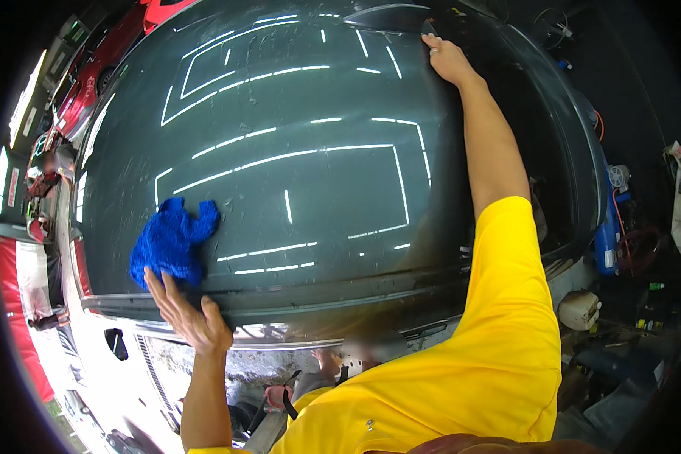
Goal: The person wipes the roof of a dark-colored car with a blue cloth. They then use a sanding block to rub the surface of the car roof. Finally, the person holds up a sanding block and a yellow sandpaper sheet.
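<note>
I saw a red car (pixel 102 68) beyond the left hand (pixel 189 318), farther left, with bright panels (pixel 1 181) near it, windows or lamps I couldn't tell. Pale, mottled floor (pixel 268 362) showed below that hand, to its right. Well right of the right hand (pixel 446 60), in shadow, stood a blue cylinder (pixel 606 246) and a whitish jug (pixel 579 311).

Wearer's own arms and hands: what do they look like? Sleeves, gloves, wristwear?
Right arm: bright yellow short sleeve, bare forearm. Left arm: bare forearm, a sliver of yellow at the picture's lower edge. Left hand and right hand: no gloves; apparently a ring on a right finger. No wristwear visible.
</note>
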Demonstrator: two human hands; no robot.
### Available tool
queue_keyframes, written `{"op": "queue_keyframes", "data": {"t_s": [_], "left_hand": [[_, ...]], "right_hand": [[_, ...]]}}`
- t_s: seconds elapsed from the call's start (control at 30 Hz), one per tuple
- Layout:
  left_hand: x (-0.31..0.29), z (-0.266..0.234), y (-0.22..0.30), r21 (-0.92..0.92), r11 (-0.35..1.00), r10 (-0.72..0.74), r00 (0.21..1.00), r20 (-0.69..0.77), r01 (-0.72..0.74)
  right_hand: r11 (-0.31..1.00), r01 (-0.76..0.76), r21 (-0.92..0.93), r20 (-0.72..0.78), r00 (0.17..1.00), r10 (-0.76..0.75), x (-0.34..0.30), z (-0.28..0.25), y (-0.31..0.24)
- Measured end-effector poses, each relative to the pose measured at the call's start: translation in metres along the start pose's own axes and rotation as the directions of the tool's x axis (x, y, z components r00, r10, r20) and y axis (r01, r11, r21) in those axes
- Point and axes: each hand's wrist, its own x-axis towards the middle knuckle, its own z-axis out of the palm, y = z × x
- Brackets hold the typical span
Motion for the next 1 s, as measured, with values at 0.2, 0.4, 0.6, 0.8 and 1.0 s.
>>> {"op": "queue_keyframes", "data": {"t_s": [0.2, 0.4, 0.6, 0.8, 1.0], "left_hand": [[0.003, 0.003, 0.005, 0.006, 0.998, -0.063, 0.998, 0.020, 0.063], [0.002, 0.003, 0.010, 0.039, 0.994, -0.103, 0.994, -0.039, 0.105], [-0.006, 0.003, 0.006, 0.038, 0.989, -0.139, 0.989, -0.059, 0.142], [0.000, -0.005, 0.031, -0.007, 0.991, -0.134, 0.990, -0.043, 0.134], [-0.003, -0.014, 0.025, -0.056, 0.992, -0.112, 0.992, -0.059, 0.109]], "right_hand": [[0.991, 0.130, 0.031, 0.030, 0.991, -0.131, -0.100, -0.012, -0.025], [0.982, 0.160, 0.099, 0.020, 0.986, -0.163, -0.253, -0.055, -0.084], [0.979, 0.116, 0.168, 0.119, 0.983, -0.137, -0.375, -0.083, -0.144], [0.963, 0.205, 0.176, 0.112, 0.968, -0.226, -0.366, -0.075, -0.189], [0.828, 0.529, 0.186, 0.110, 0.826, -0.553, -0.337, 0.024, -0.399]]}}
